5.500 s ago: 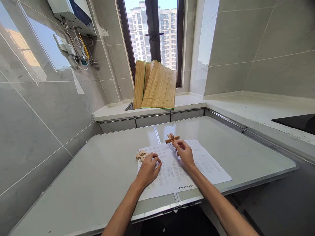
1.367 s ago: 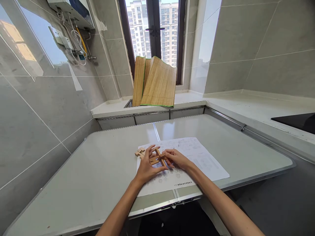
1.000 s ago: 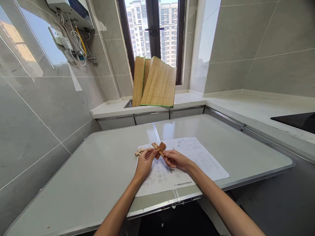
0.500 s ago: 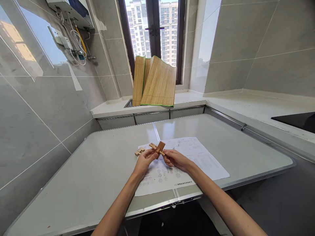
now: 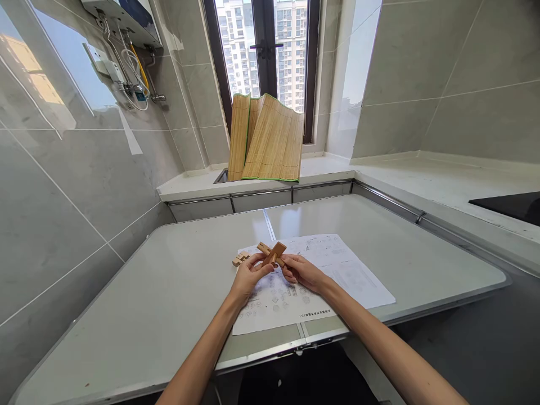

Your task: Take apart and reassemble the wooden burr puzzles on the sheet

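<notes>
Crossed wooden puzzle pieces (image 5: 276,251) are held between my two hands above a printed sheet. My left hand (image 5: 248,279) pinches them from the left, its thumb along the near side. From the right, the fingers of my right hand (image 5: 304,271) are closed on the end of the lighter crossing piece. The darker piece slants up to the right, and the lighter one runs through it toward the upper left. More pale wooden pieces (image 5: 240,258) lie on the table just beyond my left fingers. The printed paper (image 5: 354,281) shows small diagrams and lies under both hands.
The pale folding table (image 5: 177,292) has a seam down its middle and a metal front edge. A folded bamboo mat (image 5: 272,140) stands on the white counter (image 5: 324,166) by the window. A black panel (image 5: 510,207) sits on the right counter.
The crossed wooden pieces have turned slightly in my hands, and my left thumb has shifted along them. The whole view has moved a little; both hands keep their hold.
</notes>
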Tool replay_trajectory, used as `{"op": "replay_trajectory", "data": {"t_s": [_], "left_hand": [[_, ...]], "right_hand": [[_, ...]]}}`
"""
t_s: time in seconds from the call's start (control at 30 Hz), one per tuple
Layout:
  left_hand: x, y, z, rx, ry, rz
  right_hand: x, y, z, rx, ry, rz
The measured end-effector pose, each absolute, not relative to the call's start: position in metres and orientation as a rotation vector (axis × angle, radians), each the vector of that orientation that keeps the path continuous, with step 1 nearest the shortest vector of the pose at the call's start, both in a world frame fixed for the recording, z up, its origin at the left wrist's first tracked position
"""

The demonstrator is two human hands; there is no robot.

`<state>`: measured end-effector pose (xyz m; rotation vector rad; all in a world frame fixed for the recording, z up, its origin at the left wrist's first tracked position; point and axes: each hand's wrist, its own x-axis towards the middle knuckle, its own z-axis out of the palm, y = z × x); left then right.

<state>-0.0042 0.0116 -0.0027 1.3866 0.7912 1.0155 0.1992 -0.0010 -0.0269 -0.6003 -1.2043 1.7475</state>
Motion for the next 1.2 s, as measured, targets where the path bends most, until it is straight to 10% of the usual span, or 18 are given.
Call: {"op": "replay_trajectory", "data": {"t_s": [1.2], "left_hand": [[-0.008,0.014,-0.008,1.905,1.435,1.314]], "right_hand": [[0.209,0.01,-0.027,-0.748,-0.784,1.432]]}}
